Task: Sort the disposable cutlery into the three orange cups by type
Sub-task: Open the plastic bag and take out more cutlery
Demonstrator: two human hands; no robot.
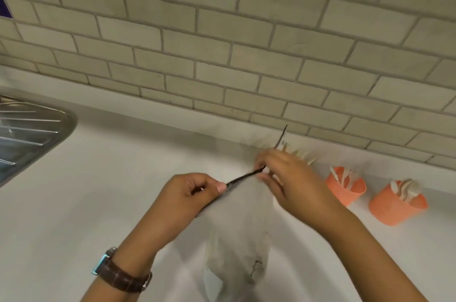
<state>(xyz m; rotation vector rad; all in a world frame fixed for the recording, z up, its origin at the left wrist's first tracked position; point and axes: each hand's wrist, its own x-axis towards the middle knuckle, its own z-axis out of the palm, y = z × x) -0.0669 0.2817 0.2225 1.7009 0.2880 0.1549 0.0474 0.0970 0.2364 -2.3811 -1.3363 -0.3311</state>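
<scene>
Both hands hold a clear plastic bag up by its dark top edge: left hand pinching one end, right hand the other together with pale cutlery. Two orange cups stand right on the surface; a slipped pinch could scatter pieces.

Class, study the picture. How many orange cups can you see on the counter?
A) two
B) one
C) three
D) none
A: only two orange cups show, a nearer-left cup and a far-right cup, both holding pale cutlery, to the right of the right hand.
</scene>
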